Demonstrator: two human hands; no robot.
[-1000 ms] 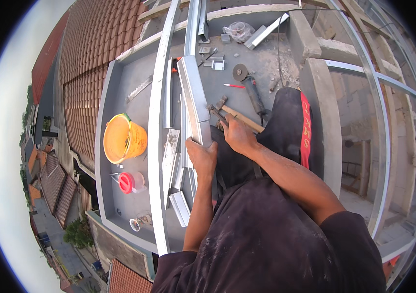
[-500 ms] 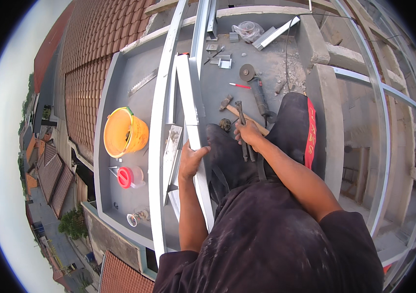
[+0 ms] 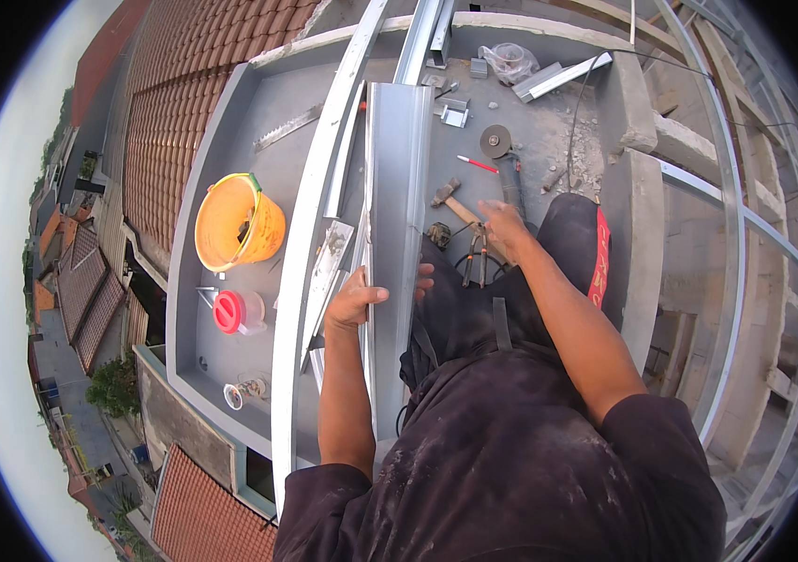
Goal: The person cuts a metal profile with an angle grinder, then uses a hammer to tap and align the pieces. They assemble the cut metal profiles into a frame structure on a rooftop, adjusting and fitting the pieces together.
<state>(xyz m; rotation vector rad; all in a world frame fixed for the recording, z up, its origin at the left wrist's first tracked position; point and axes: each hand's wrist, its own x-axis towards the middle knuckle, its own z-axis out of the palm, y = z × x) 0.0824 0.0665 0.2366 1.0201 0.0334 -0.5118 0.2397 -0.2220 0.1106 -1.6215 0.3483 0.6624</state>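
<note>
My left hand (image 3: 354, 298) grips a long silver metal channel (image 3: 397, 187), thumb over its left edge and fingertips showing at its right side. The channel stands lengthwise beside my left leg with its broad face turned up. My right hand (image 3: 506, 228) is over my lap near the right knee, fingers stretched out and holding nothing visible. Just below it is a pair of pliers (image 3: 477, 255) with reddish handles. A hammer (image 3: 450, 195) with a wooden handle lies beyond, partly behind the hand. An angle grinder (image 3: 504, 159) rests by my right knee.
A long metal profile (image 3: 319, 206) runs along my left. Past it stand an orange bucket (image 3: 240, 225), a red-lidded jar (image 3: 230, 312) and a saw blade (image 3: 288, 126). A red marker (image 3: 479, 164) lies ahead. A low wall (image 3: 638, 234) borders the right, with metal framing beyond.
My right hand has let go of the dark, long-handled tool and moved up and right. The channel in my left hand has turned, showing its broad face.
</note>
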